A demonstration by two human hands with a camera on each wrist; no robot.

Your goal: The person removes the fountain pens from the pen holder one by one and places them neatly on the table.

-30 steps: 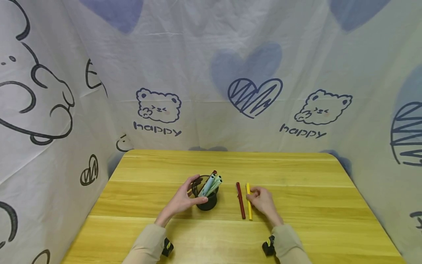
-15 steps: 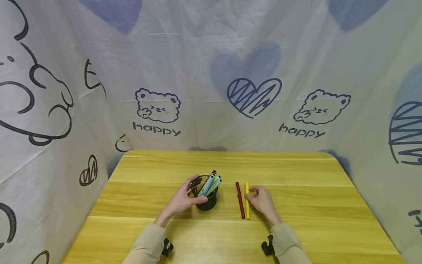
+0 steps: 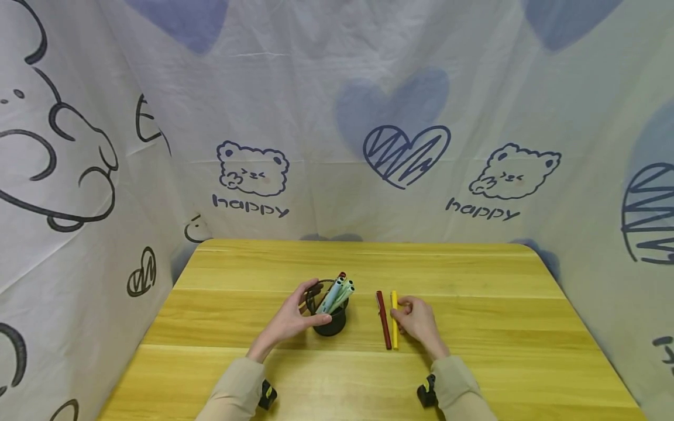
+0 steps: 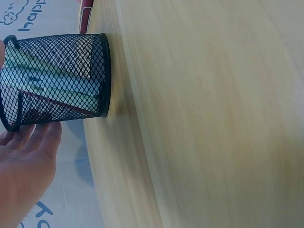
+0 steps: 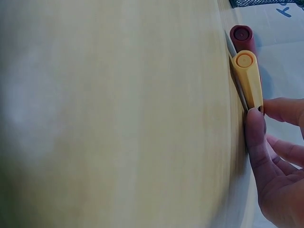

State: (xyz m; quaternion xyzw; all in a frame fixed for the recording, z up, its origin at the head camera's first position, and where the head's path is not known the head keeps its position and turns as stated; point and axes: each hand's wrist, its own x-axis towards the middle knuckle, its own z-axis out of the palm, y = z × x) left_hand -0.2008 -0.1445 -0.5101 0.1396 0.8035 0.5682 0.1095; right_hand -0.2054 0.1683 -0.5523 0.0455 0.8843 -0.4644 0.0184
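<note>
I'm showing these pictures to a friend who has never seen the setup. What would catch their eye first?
Probably the black mesh pen holder mid-table, pale pens sticking out, with the left hand cupped round it. Right beside it, the right hand touches a yellow pen lying next to a dark red pen. Behind, a bear-and-heart curtain surrounds the wooden table.

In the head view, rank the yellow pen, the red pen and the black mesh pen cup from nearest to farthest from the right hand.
Measured from the right hand:
1. Yellow pen: touching the fingers, on the hand's left side.
2. Red pen: lying just left of the yellow pen, alongside it.
3. Black mesh pen cup: farthest, further left, with the left hand round it.
</note>
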